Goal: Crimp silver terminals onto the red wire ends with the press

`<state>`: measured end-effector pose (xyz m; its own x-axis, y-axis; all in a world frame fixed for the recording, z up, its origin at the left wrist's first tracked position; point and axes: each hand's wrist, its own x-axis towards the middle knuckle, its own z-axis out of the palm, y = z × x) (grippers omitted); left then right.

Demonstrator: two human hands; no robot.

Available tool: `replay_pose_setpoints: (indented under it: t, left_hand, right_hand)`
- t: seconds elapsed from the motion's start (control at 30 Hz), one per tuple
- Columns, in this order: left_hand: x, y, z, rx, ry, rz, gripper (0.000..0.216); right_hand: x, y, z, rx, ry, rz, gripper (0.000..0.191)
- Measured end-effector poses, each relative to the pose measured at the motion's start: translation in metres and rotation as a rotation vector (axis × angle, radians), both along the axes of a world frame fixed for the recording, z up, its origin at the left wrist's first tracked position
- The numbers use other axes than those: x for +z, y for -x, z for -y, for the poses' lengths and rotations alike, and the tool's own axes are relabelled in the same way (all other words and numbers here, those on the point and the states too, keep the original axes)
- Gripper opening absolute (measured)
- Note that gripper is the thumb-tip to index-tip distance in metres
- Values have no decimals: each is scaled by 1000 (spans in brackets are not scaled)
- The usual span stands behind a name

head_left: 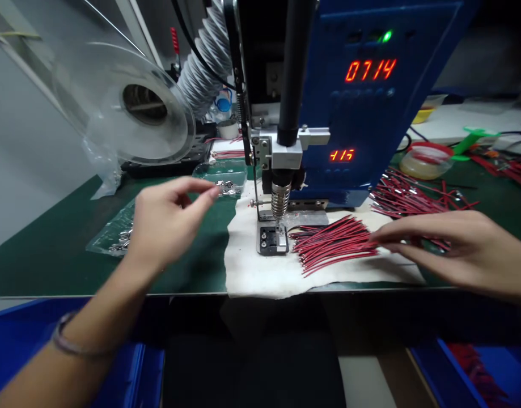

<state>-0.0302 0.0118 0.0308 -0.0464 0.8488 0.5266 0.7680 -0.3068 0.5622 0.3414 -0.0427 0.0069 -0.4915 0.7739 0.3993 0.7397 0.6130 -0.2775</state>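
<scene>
My left hand (170,218) reaches over the left side of the bench. Thumb and forefinger are pinched together at a clear plastic tray (199,170) of small metal parts (228,187); anything between the fingertips is too small to make out. On the right, my right hand (456,246) pinches the near end of a bundle of red and black wires (334,243); how many wires it grips I cannot tell. The bundle lies on a white cloth, pointing left to a small black fixture (269,241) beneath the soldering machine's spring-wrapped tip (280,198).
A blue machine housing (358,119) with red digits stands behind. Another clear bag or tray (102,241) of metal parts lies left, below a large clear reel (158,136). More wires (405,192) and a round tub (426,164) are at right. Blue bins (145,374) sit below the bench.
</scene>
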Motion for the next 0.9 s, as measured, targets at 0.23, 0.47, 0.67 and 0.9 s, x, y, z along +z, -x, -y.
replay_pose_setpoints:
  t: [0.23,0.47,0.67,0.9]
  left_hand:
    - [2,14,-93,-45,128,-238,27]
    - [-13,17,-112,-76,258,-270,26]
    - [-18,15,-115,-81,281,-228,25]
    - [-13,11,-99,-61,168,-123,18]
  right_hand:
    - [-24,-57,1,-766,-180,-106,40]
    - [-34,-77,-29,-852,-302,-12,32]
    - [-41,-82,-53,-895,-253,-1,30]
    - [-21,19,-20,-96,-84,-79,16]
